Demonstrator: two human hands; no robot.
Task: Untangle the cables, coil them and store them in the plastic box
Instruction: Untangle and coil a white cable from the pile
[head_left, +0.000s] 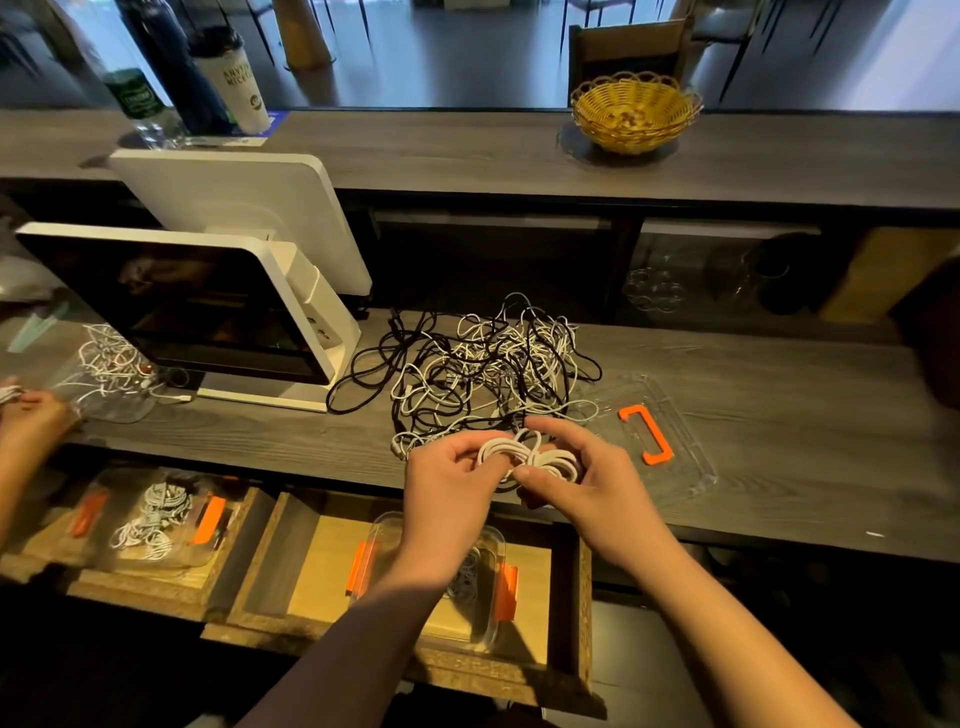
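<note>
Head view shows your two hands close together over the desk (779, 467) edge. Your left hand (447, 493) and your right hand (587, 478) both pinch one white coil (524, 457). The fingers of each hand are curled round its loops, so both hands are gripping it.

Just behind the coil lies the pile (483, 374) of black and white cables, all mixed up. The coil looks like it still touches the pile at the front, but you cannot tell for sure.

The box (493, 587) sits in the open drawer (566, 623) right under your hands. It is clear, with orange clips, and some coiled cable is already inside. Its lid (691, 447) with the orange handle lies on the desk, to the right of your hands.

The coil is light and soft. It will bend and spring open if you let go. Hold it in the middle, where the loops cross, so they stay together. The cable looks smooth, so it may slip; pinch it firmly. Pull gently near the pile, because loose ends can catch on other cables.
</note>
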